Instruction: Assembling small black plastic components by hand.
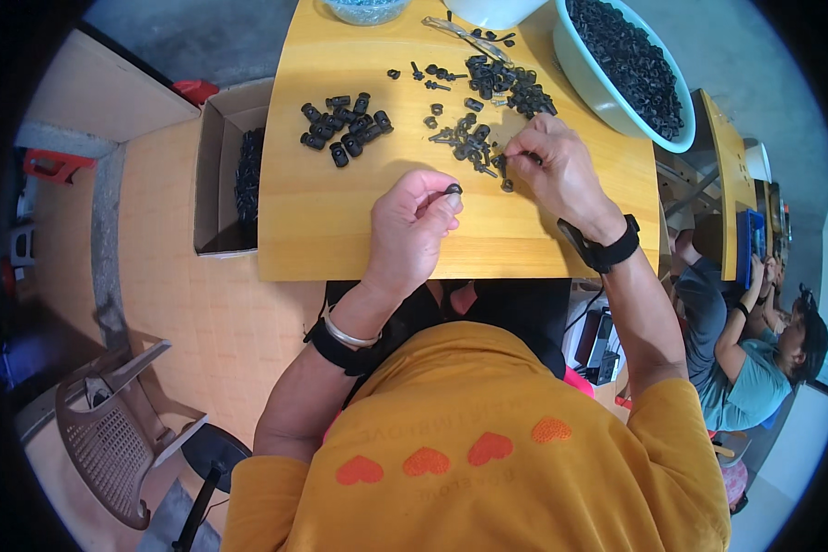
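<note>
Pinching a small black ring [454, 189] between thumb and forefinger of the left hand [407, 228], above the near half of the wooden tabletop [308, 221]. Curling the fingers of the right hand [569, 173] toward the thumb, over the right half of the tabletop, beside a loose scatter of black pins and rings [472, 143]; cannot tell whether gripping a piece there. Wearing a silver bangle [350, 332] on the left wrist, short of the tabletop's near edge.

Showing next, on the left part of the tabletop, a group of black barrel-shaped pieces [340, 127]; toward its far side, a denser heap of black parts [522, 90] and, beside that, a crumpled clear strip [465, 35]. Showing at the tabletop's far right a pale basin [676, 144] full of small black parts, and at its far edge a white container [492, 11].

Showing left of the tabletop an open cardboard box [213, 184] containing dark pieces, and beyond the tabletop's right side a seated co-worker [745, 391] in a teal top and dark cap.
</note>
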{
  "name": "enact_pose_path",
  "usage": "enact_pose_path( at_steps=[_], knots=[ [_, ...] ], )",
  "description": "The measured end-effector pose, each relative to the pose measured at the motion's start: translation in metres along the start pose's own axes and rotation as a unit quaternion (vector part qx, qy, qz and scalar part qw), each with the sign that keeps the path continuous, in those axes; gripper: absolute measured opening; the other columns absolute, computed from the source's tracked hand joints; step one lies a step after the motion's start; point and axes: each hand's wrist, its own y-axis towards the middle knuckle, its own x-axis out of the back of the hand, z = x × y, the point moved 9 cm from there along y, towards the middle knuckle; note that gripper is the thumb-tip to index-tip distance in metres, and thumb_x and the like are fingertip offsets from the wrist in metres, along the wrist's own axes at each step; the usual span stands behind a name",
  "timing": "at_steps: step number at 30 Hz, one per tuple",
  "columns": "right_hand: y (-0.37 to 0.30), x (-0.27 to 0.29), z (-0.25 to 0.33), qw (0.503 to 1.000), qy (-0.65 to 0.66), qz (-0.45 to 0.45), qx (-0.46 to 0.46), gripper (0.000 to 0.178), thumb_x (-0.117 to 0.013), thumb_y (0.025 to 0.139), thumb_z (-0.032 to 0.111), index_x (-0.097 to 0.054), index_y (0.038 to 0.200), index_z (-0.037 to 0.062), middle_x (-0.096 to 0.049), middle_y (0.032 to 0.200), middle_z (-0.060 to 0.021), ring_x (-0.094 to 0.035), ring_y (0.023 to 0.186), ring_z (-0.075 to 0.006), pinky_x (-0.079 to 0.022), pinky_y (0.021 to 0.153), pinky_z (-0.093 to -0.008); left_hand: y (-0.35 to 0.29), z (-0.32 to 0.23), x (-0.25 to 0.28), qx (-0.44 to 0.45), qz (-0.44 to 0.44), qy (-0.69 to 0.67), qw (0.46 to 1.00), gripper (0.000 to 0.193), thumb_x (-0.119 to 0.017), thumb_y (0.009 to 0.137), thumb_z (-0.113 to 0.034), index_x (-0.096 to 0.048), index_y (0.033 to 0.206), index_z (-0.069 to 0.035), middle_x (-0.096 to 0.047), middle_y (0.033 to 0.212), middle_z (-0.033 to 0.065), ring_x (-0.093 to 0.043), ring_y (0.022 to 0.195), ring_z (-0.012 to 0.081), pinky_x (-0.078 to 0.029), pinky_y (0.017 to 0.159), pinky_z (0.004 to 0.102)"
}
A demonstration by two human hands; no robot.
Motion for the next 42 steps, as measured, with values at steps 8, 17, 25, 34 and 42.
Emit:
enact_pose_path(
  at_steps=[8, 17, 25, 34, 42],
  knots=[
    [-0.003, -0.007, -0.007, 1.000, 0.003, 0.001, -0.017, 0.011, -0.063, 0.070, 0.006, -0.066, 0.080, 0.0089, -0.055, 0.075, -0.0057, -0.054, 0.080, -0.0239, -0.039, 0.071, -0.0351, 0.000, 0.002, 0.000, -0.009, 0.002, 0.006, 1.000, 0.015, -0.053, 0.087, -0.007, -0.054, 0.099, 0.000, -0.060, 0.080, 0.0056, -0.056, 0.067, 0.0098, -0.045, 0.061, 0.0214],
    [-0.001, -0.017, 0.014, 0.995, -0.097, 0.006, 0.028, 0.004, -0.061, 0.072, 0.011, -0.065, 0.073, 0.0091, -0.054, 0.073, -0.0065, -0.053, 0.075, -0.0244, -0.038, 0.065, -0.0363, -0.005, -0.005, 0.001, 0.008, -0.019, 0.000, 1.000, 0.013, -0.056, 0.084, -0.005, -0.057, 0.097, 0.000, -0.061, 0.080, 0.0064, -0.057, 0.067, 0.0104, -0.046, 0.061, 0.0217],
    [-0.016, -0.002, 0.016, 0.952, 0.284, -0.018, -0.111, 0.006, -0.064, 0.076, 0.009, -0.064, 0.077, 0.0034, -0.055, 0.069, -0.0012, -0.052, 0.063, -0.0120, -0.042, 0.060, -0.0264, -0.011, -0.018, -0.010, 0.017, 0.001, -0.068, 0.998, 0.015, -0.058, 0.084, -0.005, -0.058, 0.098, 0.000, -0.063, 0.082, 0.0077, -0.058, 0.067, 0.0109, -0.047, 0.061, 0.0222],
    [-0.024, 0.017, 0.046, 0.903, 0.408, 0.048, -0.127, 0.010, -0.064, 0.080, 0.009, -0.063, 0.081, 0.0001, -0.058, 0.068, 0.0018, -0.049, 0.062, -0.0036, -0.041, 0.056, -0.0193, -0.020, -0.031, -0.030, -0.027, 0.037, -0.067, 0.997, 0.015, -0.059, 0.083, -0.006, -0.058, 0.098, 0.000, -0.064, 0.079, 0.0064, -0.058, 0.066, 0.0095, -0.047, 0.060, 0.0217],
    [-0.025, 0.015, 0.055, 0.909, 0.391, 0.079, -0.121, 0.010, -0.064, 0.079, 0.009, -0.062, 0.079, -0.0008, -0.057, 0.066, 0.0013, -0.048, 0.060, -0.0046, -0.040, 0.053, -0.0207, -0.023, -0.032, -0.030, -0.045, 0.038, -0.041, 0.997, 0.015, -0.060, 0.083, -0.006, -0.058, 0.097, 0.000, -0.063, 0.077, 0.0045, -0.057, 0.065, 0.0080, -0.046, 0.059, 0.0206]
  ],
)
